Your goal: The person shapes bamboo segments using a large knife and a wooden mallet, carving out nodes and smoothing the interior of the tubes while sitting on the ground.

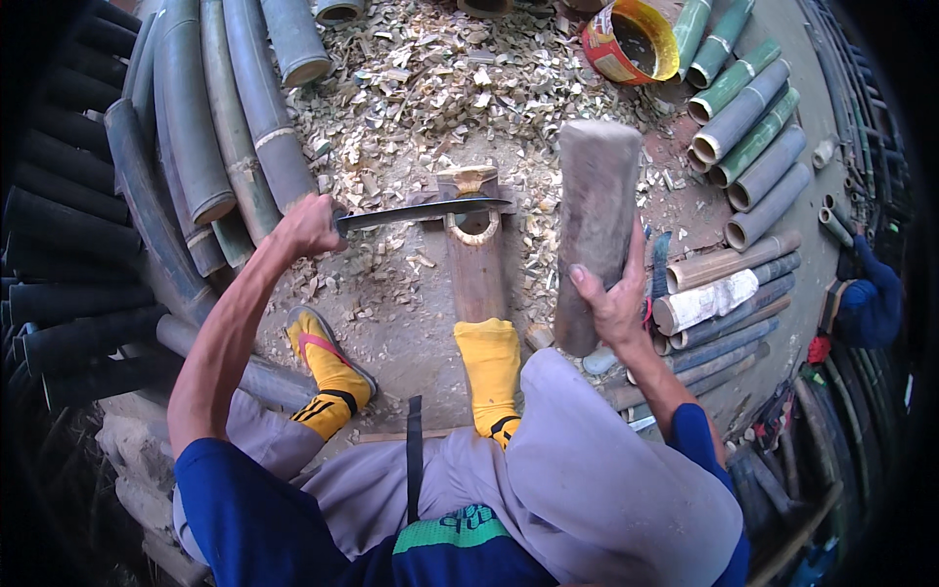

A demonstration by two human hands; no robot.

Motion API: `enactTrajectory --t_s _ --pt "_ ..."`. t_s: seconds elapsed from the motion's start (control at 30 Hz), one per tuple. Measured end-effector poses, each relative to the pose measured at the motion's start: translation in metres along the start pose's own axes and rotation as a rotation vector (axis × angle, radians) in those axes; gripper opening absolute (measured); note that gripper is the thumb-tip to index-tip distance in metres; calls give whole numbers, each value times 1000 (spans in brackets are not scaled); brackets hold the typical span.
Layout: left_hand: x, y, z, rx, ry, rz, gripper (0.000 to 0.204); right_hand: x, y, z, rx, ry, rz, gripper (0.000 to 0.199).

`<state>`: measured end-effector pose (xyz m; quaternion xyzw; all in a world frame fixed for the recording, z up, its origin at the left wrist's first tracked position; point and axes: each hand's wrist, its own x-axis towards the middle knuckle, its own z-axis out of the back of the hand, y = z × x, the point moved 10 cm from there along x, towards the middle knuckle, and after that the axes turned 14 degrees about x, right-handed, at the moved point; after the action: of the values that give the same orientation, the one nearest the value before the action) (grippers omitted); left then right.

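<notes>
My left hand is closed round the handle of a machete. Its long dark blade points right, crossing a piece of bamboo at a curved, pale cut; whether the edge touches the bamboo I cannot tell. In my right hand I hold a thick, worn wooden block, raised upright to the right of the bamboo, with my thumb across its near side and the fingers mostly hidden behind it. One foot in a yellow sock is on the near end of the bamboo.
Wood chips cover the ground ahead. Bamboo poles lie at the left, shorter cut lengths at the right. A yellow and red tub stands at the back. Another person in blue is at the far right.
</notes>
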<state>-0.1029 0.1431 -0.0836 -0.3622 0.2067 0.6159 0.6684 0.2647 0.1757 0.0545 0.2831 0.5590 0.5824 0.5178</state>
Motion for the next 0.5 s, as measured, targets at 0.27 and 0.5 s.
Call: enactTrajectory --t_s 0.27,0.5 --pt "-57 -30 22 296 -737 -118 20 -3 -14 -2 -68 147 -93 95" --pt "-64 -39 12 456 -777 -108 20 -45 13 -14 -141 113 589 89"
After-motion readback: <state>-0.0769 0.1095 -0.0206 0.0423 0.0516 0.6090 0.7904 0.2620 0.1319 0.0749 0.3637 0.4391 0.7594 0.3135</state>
